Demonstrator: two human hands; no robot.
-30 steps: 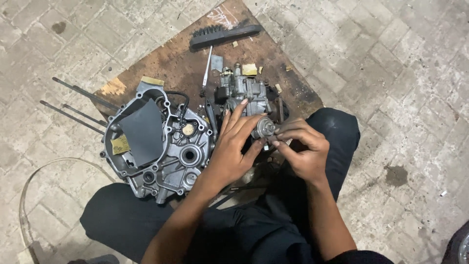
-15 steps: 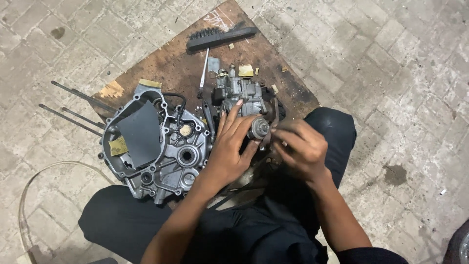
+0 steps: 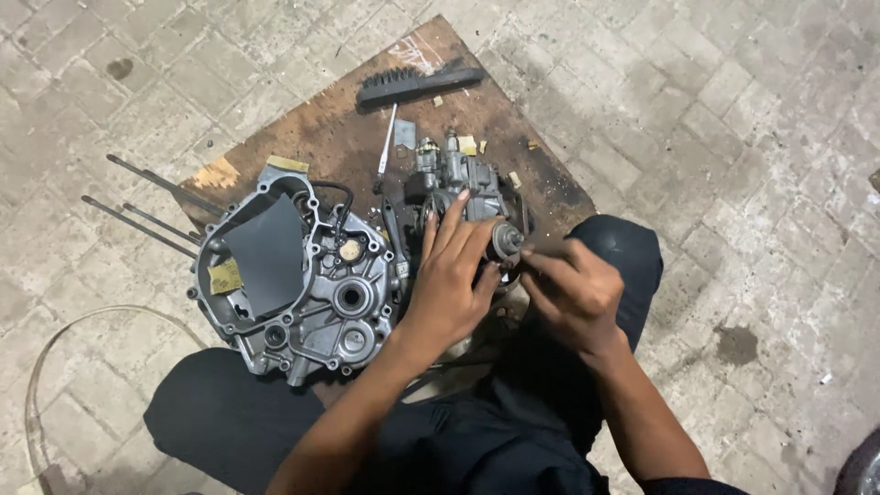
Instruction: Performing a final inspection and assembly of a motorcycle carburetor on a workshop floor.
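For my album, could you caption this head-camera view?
Seated on paving, a person steadies an engine block with the left hand while the right hand works at its round fitting.
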